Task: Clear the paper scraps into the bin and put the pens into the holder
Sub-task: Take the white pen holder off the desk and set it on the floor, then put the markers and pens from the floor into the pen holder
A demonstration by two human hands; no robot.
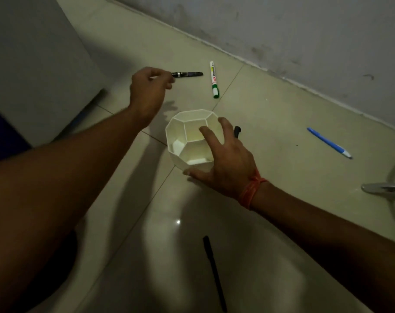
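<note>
On the left, the left hand [148, 86] is reaching over the tiled floor [271, 123] toward a dark pen [187, 74]. Its fingers [167, 81] are curling together just at the near end of the pen, but I cannot tell whether they are already pinching it or only touching it. To do this step well, I think the hand should be closing on the barrel a little further in from the end, so the pen is not swinging when it is being lifted.

Just beside, a white marker with a green cap [213, 79] is lying on the floor, apart from the dark pen.

In the middle, the white faceted pen holder [187, 138] is standing upright, and I see no pens inside. The right hand [223, 157] is resting on its near rim with the fingers spread apart, so it is steadying the holder, which looks light and could be tipping easily. A short black pen [237, 131] is lying partly hidden behind this hand.

Nearer to the camera, a long black pen [214, 273] is lying on the floor. Far to the right, a blue pen [328, 143] is waiting, well apart from the holder.

No paper scraps and no bin are showing.
</note>
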